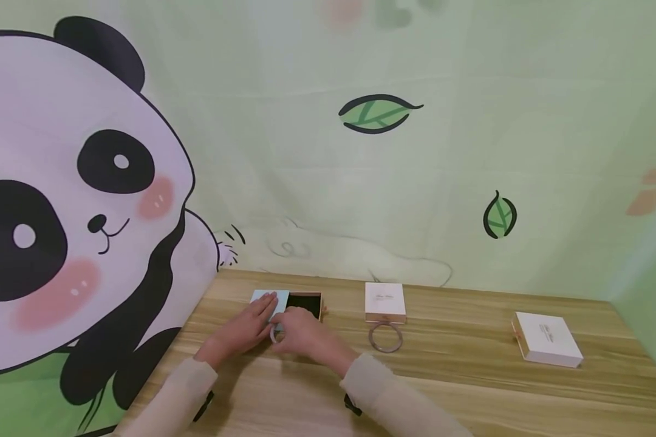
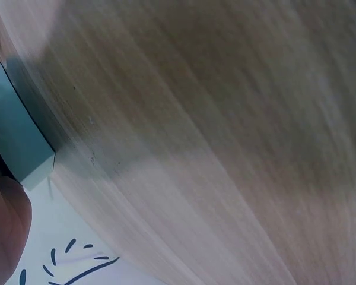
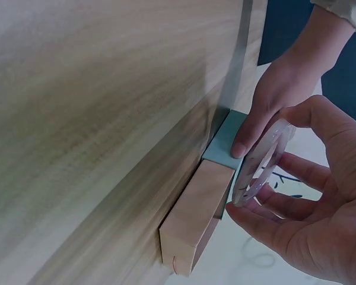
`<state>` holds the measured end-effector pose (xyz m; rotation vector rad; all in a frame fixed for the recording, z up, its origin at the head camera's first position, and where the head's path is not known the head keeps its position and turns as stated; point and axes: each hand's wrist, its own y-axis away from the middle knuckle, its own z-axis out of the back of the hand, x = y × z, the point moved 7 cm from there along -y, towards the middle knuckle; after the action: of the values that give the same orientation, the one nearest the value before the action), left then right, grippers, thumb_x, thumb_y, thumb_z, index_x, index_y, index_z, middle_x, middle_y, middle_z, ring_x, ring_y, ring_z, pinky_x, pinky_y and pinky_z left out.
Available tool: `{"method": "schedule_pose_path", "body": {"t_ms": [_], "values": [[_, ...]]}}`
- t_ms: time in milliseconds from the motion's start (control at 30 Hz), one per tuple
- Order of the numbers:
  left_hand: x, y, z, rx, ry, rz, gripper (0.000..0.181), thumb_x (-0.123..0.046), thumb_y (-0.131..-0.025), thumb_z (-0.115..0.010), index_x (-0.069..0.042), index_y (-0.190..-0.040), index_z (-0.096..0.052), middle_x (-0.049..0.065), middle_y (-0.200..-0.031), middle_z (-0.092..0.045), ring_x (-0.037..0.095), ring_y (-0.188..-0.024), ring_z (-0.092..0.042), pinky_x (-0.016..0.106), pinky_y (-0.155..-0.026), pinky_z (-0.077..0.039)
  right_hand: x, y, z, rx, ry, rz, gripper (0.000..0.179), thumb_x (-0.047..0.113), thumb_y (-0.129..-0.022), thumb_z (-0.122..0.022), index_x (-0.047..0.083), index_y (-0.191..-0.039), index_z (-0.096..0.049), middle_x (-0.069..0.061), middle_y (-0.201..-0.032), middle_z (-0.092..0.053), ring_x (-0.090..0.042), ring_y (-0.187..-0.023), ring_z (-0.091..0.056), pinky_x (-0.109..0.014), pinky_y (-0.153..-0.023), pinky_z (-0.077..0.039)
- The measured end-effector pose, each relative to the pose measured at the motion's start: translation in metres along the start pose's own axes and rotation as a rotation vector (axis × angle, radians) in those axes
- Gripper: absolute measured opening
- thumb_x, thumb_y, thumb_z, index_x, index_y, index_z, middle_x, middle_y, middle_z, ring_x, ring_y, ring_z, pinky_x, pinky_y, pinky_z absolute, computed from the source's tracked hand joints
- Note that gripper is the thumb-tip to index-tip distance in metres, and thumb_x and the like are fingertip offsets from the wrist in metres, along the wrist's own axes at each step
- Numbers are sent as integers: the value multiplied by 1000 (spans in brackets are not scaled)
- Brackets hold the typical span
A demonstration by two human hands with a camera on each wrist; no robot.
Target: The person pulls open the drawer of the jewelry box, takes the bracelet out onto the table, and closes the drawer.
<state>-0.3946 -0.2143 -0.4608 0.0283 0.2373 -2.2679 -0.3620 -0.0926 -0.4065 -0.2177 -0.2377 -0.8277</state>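
Observation:
A light blue slide-out box (image 1: 259, 295) lies at the table's back left, its drawer (image 3: 196, 205) pulled out to the right and showing a dark lining in the head view. My left hand (image 1: 246, 328) holds the sleeve, fingers laid over its top and thumb against its front side. Between thumb and fingertips, my right hand (image 1: 306, 337) pinches a pale, translucent bangle (image 3: 244, 178). That bangle is tilted on edge close beside the open drawer. Only part of the left hand (image 2: 9, 231) and a corner of the box show in the left wrist view.
To the right of the box stands a white box (image 1: 384, 300) with a second bangle (image 1: 385, 350) lying flat in front of it. Another white box (image 1: 548, 340) sits farther right. Behind the wooden table (image 1: 470, 400) hangs a green cloth with a panda print (image 1: 27, 121).

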Motion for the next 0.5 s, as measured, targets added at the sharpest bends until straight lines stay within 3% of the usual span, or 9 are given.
{"method": "schedule_pose_path", "body": {"t_ms": [167,500], "values": [[0,-1,2,4,-3,11,61,-22,-106,-53,13,-152,-32,30,-160,-31,45,-148,-30,56,-119,-29,3,4,0,-11,4,16,31,33,-81,-82,16,-106,-73,4,-91,-70,-9,-85,-59,-23,-75,-49],[1,0,-1,57,15,52,66,-33,-108,-49,8,-156,-28,24,-164,-25,41,-151,-24,53,-121,-26,5,12,-9,20,-58,32,42,27,-80,-82,17,-119,-73,4,-90,-69,-9,-85,-56,-22,-75,-48]]}}
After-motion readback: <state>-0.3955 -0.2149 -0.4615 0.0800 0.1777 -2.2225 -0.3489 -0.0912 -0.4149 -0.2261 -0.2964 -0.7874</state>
